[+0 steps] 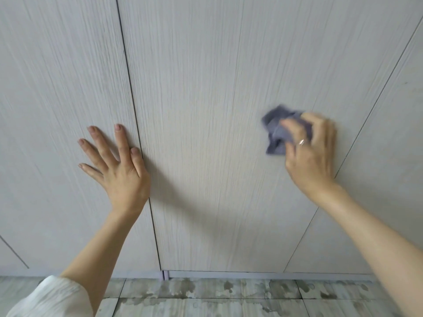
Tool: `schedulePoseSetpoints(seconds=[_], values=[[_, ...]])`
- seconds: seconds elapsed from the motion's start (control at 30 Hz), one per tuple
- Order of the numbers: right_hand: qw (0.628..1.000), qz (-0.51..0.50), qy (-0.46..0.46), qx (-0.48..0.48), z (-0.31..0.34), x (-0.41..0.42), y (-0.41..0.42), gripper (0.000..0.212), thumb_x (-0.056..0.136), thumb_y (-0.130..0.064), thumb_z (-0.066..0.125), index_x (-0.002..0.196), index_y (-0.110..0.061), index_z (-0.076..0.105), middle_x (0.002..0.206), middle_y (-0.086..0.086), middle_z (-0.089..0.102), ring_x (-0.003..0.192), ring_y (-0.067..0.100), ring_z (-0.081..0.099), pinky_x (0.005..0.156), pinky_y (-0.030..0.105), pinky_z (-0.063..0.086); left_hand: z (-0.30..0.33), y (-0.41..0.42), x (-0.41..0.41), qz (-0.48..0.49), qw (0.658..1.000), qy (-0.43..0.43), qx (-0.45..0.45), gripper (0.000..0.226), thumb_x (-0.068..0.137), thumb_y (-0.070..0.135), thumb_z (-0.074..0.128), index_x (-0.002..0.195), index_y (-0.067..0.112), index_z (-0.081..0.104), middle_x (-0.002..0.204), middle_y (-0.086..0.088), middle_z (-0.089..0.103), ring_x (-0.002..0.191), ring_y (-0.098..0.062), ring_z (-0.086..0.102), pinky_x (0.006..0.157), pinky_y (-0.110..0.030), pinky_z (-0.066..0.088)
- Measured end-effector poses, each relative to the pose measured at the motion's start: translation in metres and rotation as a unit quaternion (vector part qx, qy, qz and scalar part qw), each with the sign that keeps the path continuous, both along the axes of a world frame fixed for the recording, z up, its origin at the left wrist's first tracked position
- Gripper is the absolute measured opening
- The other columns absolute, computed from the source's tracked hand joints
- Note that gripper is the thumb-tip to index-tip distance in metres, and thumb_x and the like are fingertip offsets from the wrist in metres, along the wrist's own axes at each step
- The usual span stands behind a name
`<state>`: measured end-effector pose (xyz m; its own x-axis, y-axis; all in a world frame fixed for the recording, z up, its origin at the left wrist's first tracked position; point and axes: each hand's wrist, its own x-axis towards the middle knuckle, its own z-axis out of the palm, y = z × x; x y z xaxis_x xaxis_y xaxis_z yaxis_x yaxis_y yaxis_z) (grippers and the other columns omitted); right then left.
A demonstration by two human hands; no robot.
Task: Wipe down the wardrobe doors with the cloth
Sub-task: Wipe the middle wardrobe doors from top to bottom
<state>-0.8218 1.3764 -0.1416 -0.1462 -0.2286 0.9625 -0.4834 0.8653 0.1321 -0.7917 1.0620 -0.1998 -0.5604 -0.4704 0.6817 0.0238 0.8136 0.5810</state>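
Pale wood-grain wardrobe doors fill the view; the middle door (206,110) runs between two dark seams. My right hand (309,152) presses a crumpled grey-blue cloth (278,131) flat against the right side of that middle door, and it looks blurred. A ring shows on one finger. My left hand (116,165) lies flat with fingers spread on the left door (57,88), its thumb along the seam.
Below the doors runs a light plinth (251,275) with a small lilac fitting (165,275) at the seam. Grey marbled floor tiles (206,298) lie underneath. A further door (393,133) stands at the right. A white sleeve (50,298) shows at bottom left.
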Motion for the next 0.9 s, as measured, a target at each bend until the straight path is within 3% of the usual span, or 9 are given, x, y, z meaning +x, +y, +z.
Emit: schedulePoseSetpoints(seconds=[0.07,0.13,0.2,0.27,0.37,0.57,0.7,0.8,0.9], values=[[0.996,-0.006,0.009,-0.086,0.019,-0.002,-0.004,0.038,0.082,-0.003,0.052,0.116,-0.018,0.047,0.115,0.006,0.033,0.099,0.029,0.039,0.083,0.041,0.035,-0.001,0.000,0.000,0.001,1.000,0.004,-0.003,0.054,0.101,0.027,0.021,0.152,0.031,0.001,0.158,-0.016,-0.011,0.143,-0.040,-0.015,0.109,-0.064,-0.009],[0.995,-0.012,0.018,-0.098,0.006,0.000,-0.006,0.036,0.083,-0.002,0.051,0.116,-0.017,0.048,0.114,0.007,0.034,0.099,0.029,0.039,0.082,0.041,0.035,-0.001,0.000,-0.001,0.003,1.000,0.008,-0.004,0.054,0.102,0.026,0.022,0.152,0.031,0.002,0.158,-0.016,-0.010,0.143,-0.040,-0.014,0.109,-0.064,-0.008],[0.999,-0.021,0.006,-0.039,-0.040,0.002,0.001,0.031,0.086,-0.005,0.047,0.115,-0.015,0.048,0.113,0.011,0.037,0.097,0.031,0.041,0.081,0.042,0.035,-0.002,0.000,-0.001,0.006,1.000,0.013,-0.005,0.054,0.102,0.024,0.024,0.152,0.029,0.004,0.158,-0.017,-0.009,0.143,-0.041,-0.013,0.109,-0.065,-0.007],[0.996,-0.038,-0.032,0.079,-0.094,0.010,0.017,0.027,0.092,-0.005,0.040,0.116,-0.016,0.048,0.113,0.013,0.040,0.093,0.032,0.043,0.076,0.042,0.035,-0.003,0.000,-0.002,0.008,1.000,0.017,-0.005,0.055,0.102,0.023,0.024,0.152,0.029,0.003,0.158,-0.018,-0.008,0.143,-0.042,-0.012,0.109,-0.066,-0.006],[0.975,-0.071,-0.083,0.193,-0.130,0.023,0.042,0.049,0.070,0.004,0.057,0.113,-0.016,0.049,0.111,0.012,0.042,0.094,0.031,0.041,0.076,0.039,0.033,-0.005,0.000,-0.002,0.007,1.000,0.023,-0.014,0.055,0.102,0.023,0.023,0.152,0.030,0.000,0.157,-0.020,-0.008,0.142,-0.044,-0.011,0.108,-0.066,-0.006],[0.994,-0.094,-0.050,0.015,-0.031,0.012,0.047,0.036,0.078,-0.005,0.041,0.111,-0.015,0.048,0.114,0.012,0.037,0.095,0.032,0.039,0.077,0.042,0.029,-0.014,0.005,-0.002,0.009,1.000,0.023,-0.001,0.054,0.102,0.023,0.023,0.152,0.027,0.004,0.157,-0.021,-0.006,0.142,-0.045,-0.009,0.108,-0.065,-0.005],[0.990,-0.093,-0.009,-0.110,0.016,0.005,0.038,0.036,0.074,-0.001,0.046,0.107,-0.015,0.050,0.113,0.016,0.047,0.097,0.029,0.041,0.077,0.039,0.031,-0.017,0.003,-0.004,0.009,1.000,0.023,-0.005,0.054,0.102,0.022,0.025,0.152,0.028,0.005,0.157,-0.021,-0.006,0.142,-0.045,-0.009,0.108,-0.066,-0.005],[0.987,-0.092,0.002,-0.135,-0.024,0.004,0.036,0.036,0.072,-0.001,0.049,0.105,-0.014,0.051,0.112,0.011,0.041,0.099,0.031,0.043,0.079,0.040,0.033,-0.023,-0.002,-0.004,0.001,0.999,0.028,-0.019,0.054,0.102,0.021,0.025,0.152,0.028,0.006,0.157,-0.022,-0.005,0.142,-0.046,-0.008,0.108,-0.066,-0.005],[0.986,-0.098,-0.080,-0.108,-0.107,0.015,0.038,0.033,0.074,-0.007,0.043,0.106,-0.013,0.049,0.111,0.011,0.037,0.097,0.033,0.042,0.082,0.043,0.034,-0.033,-0.005,-0.003,-0.001,0.999,0.026,-0.034,0.054,0.102,0.021,0.026,0.152,0.028,0.007,0.156,-0.024,-0.004,0.141,-0.047,-0.008,0.108,-0.066,-0.005]])
